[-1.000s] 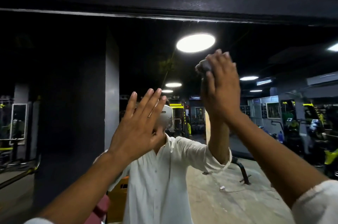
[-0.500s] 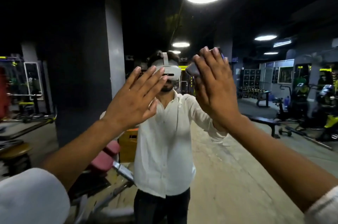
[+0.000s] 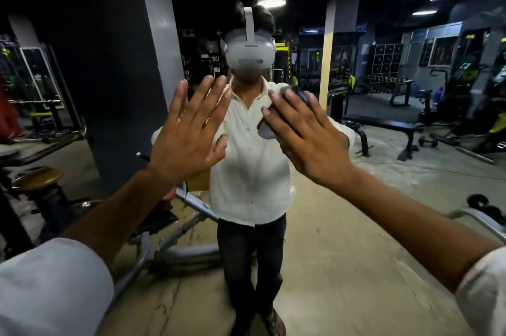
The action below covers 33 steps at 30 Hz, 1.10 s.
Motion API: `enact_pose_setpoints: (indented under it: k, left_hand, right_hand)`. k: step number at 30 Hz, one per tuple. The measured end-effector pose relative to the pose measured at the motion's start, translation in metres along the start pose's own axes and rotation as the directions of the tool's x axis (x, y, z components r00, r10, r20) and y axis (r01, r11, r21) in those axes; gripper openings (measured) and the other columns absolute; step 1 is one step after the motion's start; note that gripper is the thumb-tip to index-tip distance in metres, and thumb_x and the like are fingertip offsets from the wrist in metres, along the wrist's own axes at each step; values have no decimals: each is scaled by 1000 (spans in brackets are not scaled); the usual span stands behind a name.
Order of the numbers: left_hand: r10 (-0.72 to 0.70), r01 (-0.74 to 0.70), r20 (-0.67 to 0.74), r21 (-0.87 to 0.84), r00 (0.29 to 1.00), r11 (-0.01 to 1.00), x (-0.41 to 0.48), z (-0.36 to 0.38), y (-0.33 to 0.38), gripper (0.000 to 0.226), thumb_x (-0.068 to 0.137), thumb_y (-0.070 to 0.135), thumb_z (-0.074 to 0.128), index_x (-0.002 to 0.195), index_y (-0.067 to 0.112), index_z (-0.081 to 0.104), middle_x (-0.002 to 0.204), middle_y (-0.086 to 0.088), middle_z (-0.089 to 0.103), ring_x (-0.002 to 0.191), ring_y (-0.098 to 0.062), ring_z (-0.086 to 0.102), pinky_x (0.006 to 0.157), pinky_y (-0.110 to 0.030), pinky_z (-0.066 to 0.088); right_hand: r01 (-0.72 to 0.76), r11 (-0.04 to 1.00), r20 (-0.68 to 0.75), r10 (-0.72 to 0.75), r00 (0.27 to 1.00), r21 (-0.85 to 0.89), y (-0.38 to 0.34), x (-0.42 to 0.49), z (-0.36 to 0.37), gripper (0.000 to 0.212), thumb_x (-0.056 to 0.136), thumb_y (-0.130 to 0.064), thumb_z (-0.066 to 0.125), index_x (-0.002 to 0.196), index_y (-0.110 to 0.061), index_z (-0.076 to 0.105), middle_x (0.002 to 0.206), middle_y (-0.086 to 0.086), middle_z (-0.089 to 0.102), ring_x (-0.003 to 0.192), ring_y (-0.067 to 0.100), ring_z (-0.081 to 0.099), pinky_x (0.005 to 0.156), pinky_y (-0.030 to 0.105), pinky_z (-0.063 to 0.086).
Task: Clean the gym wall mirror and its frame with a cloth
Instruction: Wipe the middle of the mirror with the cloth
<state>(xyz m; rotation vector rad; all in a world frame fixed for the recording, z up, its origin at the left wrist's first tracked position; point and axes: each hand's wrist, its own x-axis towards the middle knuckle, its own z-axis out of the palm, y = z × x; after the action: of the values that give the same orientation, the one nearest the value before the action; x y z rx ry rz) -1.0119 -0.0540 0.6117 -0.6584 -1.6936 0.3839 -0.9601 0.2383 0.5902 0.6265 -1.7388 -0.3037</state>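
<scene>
The wall mirror [image 3: 342, 226] fills the whole view and reflects the gym and a person in a white shirt. My right hand [image 3: 304, 138] lies flat with straight fingers and presses a small grey-blue cloth [image 3: 269, 127] against the glass at chest height. Only the cloth's edges show past my fingers. My left hand [image 3: 189, 127] is spread flat against the glass to the left of it, holding nothing. The mirror's frame is out of view.
In the reflection stand a grey pillar [image 3: 158, 34], a bench with a grey metal base [image 3: 175, 239] low on the left, a black bench [image 3: 383, 124] and exercise machines [image 3: 487, 105] on the right, over a bare concrete floor.
My right hand has wiped the cloth down the glass from near the mirror's top edge to chest height. The left hand came down with it, and my view tilted downward.
</scene>
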Motion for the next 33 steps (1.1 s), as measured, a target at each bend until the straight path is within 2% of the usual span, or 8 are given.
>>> enact_pose_setpoints:
  k: [3, 10, 16, 21, 23, 26, 29, 33]
  left_hand:
    - [11, -11, -21, 0, 1000, 1000, -2, 0, 1, 80, 109, 46, 42, 169, 4, 11, 177, -19, 10, 164, -36, 11, 132, -62, 4]
    - [9, -11, -46, -31, 999, 999, 1, -1, -1, 80, 106, 43, 46, 169, 5, 17, 177, -18, 13, 164, -35, 12, 131, -63, 11]
    - [0, -28, -218, -124, 976, 992, 40, -11, -7, 53, 94, 25, 64, 142, 2, 58, 148, -23, 58, 142, -41, 52, 122, -63, 35]
    - [-9, -10, -182, -104, 983, 995, 112, -31, -23, 61, 105, 31, 49, 160, 3, 42, 171, -20, 31, 161, -38, 25, 129, -60, 25]
    - [-22, 13, -152, -65, 988, 998, 141, -37, -32, 69, 108, 37, 41, 167, 5, 27, 176, -18, 17, 164, -35, 14, 130, -59, 20]
    - [-127, 121, -123, -58, 984, 991, 174, -41, -38, 73, 108, 44, 33, 170, 8, 16, 178, -15, 9, 165, -32, 8, 131, -58, 18]
    - [-179, 180, -85, -6, 980, 984, 178, -34, -31, 75, 109, 46, 29, 170, 8, 8, 179, -16, 0, 166, -32, 0, 131, -59, 16]
    - [-191, 191, -86, -7, 978, 982, 174, -33, -25, 75, 110, 44, 31, 170, 6, 5, 178, -16, -2, 166, -32, -2, 131, -60, 16]
  right_hand:
    - [-33, 998, 14, 32, 999, 58, -26, -14, 7, 62, 104, -12, 58, 162, -9, 37, 170, 16, 28, 160, 36, 21, 128, 59, 20]
    - [501, 863, 280, -496, 822, 59, -44, -78, 24, 57, 111, -24, 45, 165, -13, 29, 174, 8, 21, 162, 27, 16, 132, 53, 7]
    - [134, 991, 121, -132, 984, -14, 10, -4, -15, 62, 106, -19, 55, 164, -13, 34, 172, 9, 26, 160, 31, 22, 122, 62, 31]
    - [526, 849, 220, -504, 835, -54, 47, 38, -29, 57, 111, -26, 44, 165, -13, 31, 173, 8, 23, 162, 29, 15, 127, 57, 25]
    - [438, 891, 194, -413, 890, -115, 87, 69, -44, 57, 111, -26, 43, 165, -15, 30, 174, 7, 20, 163, 27, 11, 129, 57, 19]
    - [-74, 993, -39, 70, 997, -94, 147, 117, -70, 57, 110, -32, 41, 165, -18, 32, 175, 4, 20, 163, 22, 8, 129, 58, 13]
    - [-436, 895, -247, 445, 861, 95, 164, 140, -76, 53, 111, -31, 37, 163, -20, 36, 174, 2, 24, 163, 18, 8, 130, 54, 12]
    - [-226, 970, -147, 238, 960, 92, 111, 124, -48, 58, 109, -23, 45, 164, -14, 32, 175, 8, 17, 163, 26, 5, 130, 57, 12]
